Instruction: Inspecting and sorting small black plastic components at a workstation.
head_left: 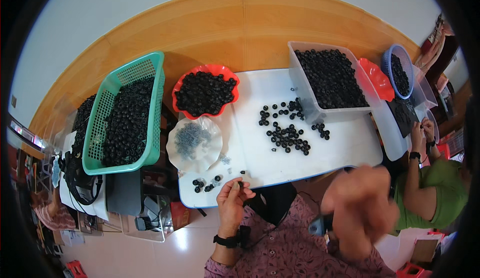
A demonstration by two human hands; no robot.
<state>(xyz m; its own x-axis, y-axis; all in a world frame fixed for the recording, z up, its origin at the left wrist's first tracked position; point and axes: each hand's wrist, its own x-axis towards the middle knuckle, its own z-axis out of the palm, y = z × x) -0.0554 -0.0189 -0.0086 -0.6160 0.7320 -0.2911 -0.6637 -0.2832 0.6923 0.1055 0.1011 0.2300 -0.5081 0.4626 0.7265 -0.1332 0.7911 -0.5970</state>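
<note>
My left hand (234, 196) is raised at the table's front edge, thumb and fingers pinching a small round black part (240, 183). Next to it several loose black parts (198, 184) lie on the white table (250, 150). Off to the right, nearer my body, my right hand (359, 210) is held up and smeared by motion. Its fingers look curled, and a small blue-grey piece (316, 226) shows at its left side; what exactly it grips I cannot make out. A scalloped white plate (214, 150) with small clear pieces stands just beyond my left hand.
A red bowl (177, 100), a green basket (155, 128) and a clear bin (340, 113), all full of black parts, stand around the table. More black parts (289, 137) lie scattered mid-table. At right, a co-worker in green (430, 193) works beside a blue basket (384, 70).
</note>
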